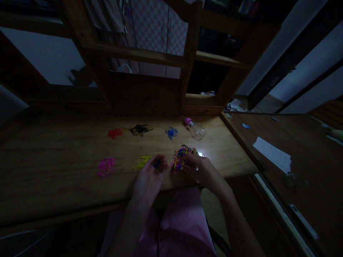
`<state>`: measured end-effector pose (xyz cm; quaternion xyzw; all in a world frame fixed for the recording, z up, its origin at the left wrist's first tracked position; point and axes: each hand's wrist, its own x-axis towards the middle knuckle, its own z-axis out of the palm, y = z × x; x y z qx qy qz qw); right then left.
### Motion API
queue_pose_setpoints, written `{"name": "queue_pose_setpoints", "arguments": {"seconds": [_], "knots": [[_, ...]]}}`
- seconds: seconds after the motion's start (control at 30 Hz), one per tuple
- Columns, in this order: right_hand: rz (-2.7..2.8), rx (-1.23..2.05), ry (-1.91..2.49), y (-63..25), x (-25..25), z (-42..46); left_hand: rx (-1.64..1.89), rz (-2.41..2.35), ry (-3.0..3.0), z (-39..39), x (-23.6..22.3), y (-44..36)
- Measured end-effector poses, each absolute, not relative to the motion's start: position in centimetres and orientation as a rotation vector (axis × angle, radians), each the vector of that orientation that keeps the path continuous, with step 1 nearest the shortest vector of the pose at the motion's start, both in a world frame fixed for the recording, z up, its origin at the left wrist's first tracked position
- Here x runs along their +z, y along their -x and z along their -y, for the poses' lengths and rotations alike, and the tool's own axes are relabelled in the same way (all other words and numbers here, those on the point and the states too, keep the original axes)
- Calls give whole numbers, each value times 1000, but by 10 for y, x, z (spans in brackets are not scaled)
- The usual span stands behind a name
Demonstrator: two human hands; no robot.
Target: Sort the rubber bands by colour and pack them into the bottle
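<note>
I have the mixed heap of small loops (pixel 184 152) on the wooden desk (pixel 66 150), just in front of the right hand (pixel 203 169). The heap as a whole stretches a little more sideways than in depth, but its slim pieces point every way, so I can give them no shared long axis. It looks tangled and glossy: pink, yellow, black, blue and orange jumbled together.

The right hand's fingers bend down onto the heap, pointing left; I cannot tell whether they pinch a loop. The left hand (pixel 148 175) lies palm up beside it, fingers curled round a blue bit (pixel 157 164).

Near it I see yellow loops (pixel 141 163), with pink loops (pixel 106 166) farther left. Behind are red loops (pixel 115 133), black loops (pixel 140 129) running mostly sideways, and blue loops (pixel 171 132), visibly long ovals aimed in different directions.
</note>
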<state>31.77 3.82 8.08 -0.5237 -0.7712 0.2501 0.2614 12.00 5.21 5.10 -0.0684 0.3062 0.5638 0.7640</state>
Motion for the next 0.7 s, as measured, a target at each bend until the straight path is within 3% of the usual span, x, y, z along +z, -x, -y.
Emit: {"name": "queue_pose_setpoints", "arguments": {"seconds": [0.33,0.7], "knots": [[2534,379,1466,-307,75,-51,1229,-648,193,-47,55,-119],[2432,332,1512,-311,75,-55,1240,-667,194,-47,53,-123]]}}
